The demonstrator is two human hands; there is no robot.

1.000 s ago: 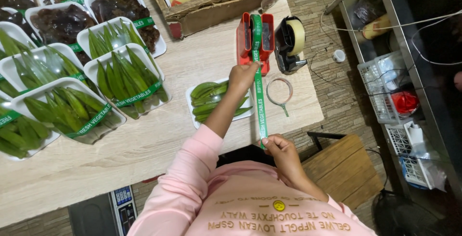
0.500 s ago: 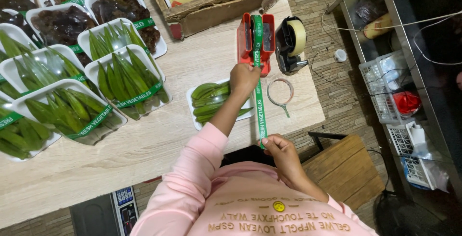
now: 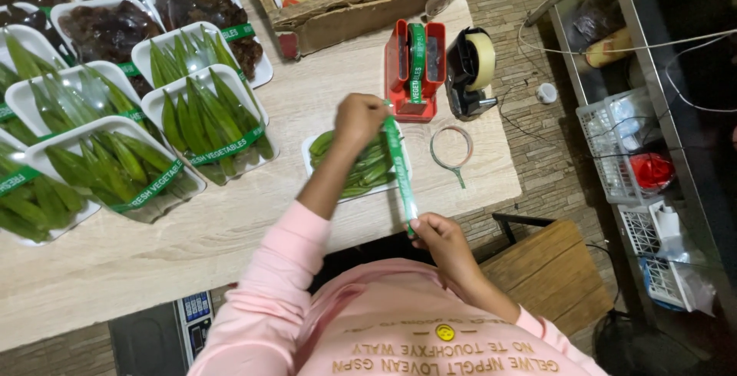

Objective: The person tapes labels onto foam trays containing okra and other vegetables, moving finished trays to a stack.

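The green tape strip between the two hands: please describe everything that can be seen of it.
The green tape strip is narrow, flat and glossy, like plastic, with small white print along it. It is stretched straight between the hands. The left hand pinches its far end just in front of the red tape dispenser; the right hand pinches its near end beyond the table edge. It runs over the right side of a white tray of green pods; whether it touches the tray cannot be told.

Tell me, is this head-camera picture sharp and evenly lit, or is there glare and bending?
Head view: mostly sharp; soft glare on the film-wrapped okra trays; straight table edge bows like a fisheye; right-hand shelves fall dark; the green tape between both hands stays crisp.
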